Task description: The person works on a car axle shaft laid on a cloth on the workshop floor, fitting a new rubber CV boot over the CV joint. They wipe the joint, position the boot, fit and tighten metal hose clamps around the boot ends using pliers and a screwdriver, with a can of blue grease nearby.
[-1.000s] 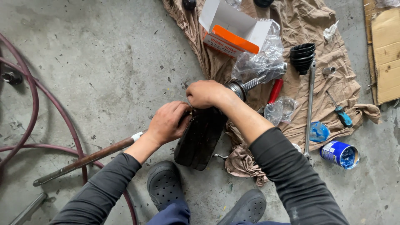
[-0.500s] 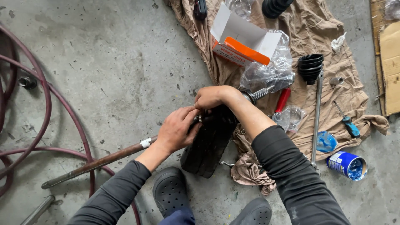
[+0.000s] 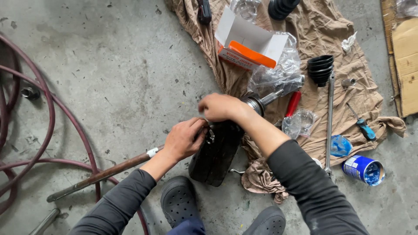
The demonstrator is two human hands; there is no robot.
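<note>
My left hand (image 3: 185,139) has its grip clenched around the upper end of the black rubber boot (image 3: 215,152), fingers curled at a small metal clamp (image 3: 210,137) on its rim. My right hand (image 3: 220,106) is clenched over the top of the same boot, just where the metal shaft (image 3: 265,100) comes out, so both hands are grasping the one part.

All of this sits on a bare grey concrete floor (image 3: 117,65), speckled with dark spots. A tan cloth (image 3: 331,35) is spread over the floor ahead and to my right, and it carries an open white and orange box (image 3: 248,43), crumpled clear plastic bags (image 3: 278,76), a smaller ribbed black boot (image 3: 321,69), a long steel bar (image 3: 329,117), a red handle (image 3: 292,103), a blue-handled screwdriver (image 3: 361,124) and a blue tin (image 3: 363,169) lying on its side. Dark red hoses (image 3: 43,113) curve across the floor to my left, and a rusty rod (image 3: 100,174) lies under my left forearm. My dark clogs (image 3: 179,202) show at the bottom.

The boot lies just in front of my feet, half on the cloth's edge. Its long axis runs diagonally, wide end toward my feet, narrow end and splined shaft pointing up and to the right.
</note>
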